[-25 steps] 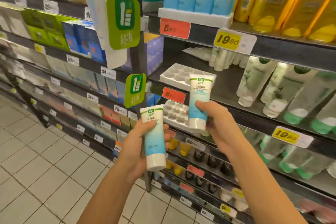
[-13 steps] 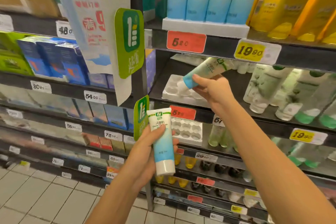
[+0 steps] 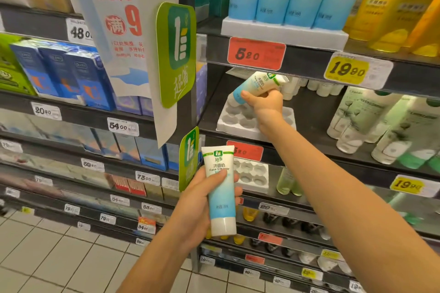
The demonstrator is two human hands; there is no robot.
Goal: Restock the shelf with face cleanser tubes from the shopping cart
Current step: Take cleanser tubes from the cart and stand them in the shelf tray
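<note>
We are gripping a spare tube [image 3: 221,202] in our left hand [image 3: 197,200] and a steeply tilted face cleanser tube [image 3: 258,83] in our right hand [image 3: 266,104], risking missing the tray [image 3: 234,124] socket.

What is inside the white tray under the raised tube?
In the white tray, visible round wells hold nothing; the right hand and its tube hide the wells behind them.

Single head-worn camera faces forward, slightly down, close to the shelf [image 3: 309,64] front.

right hand [image 3: 266,104] gripping tilted cleanser tube [image 3: 256,85] over white tray [image 3: 228,123], left hand [image 3: 202,200] holding upright tube [image 3: 220,188]
</note>
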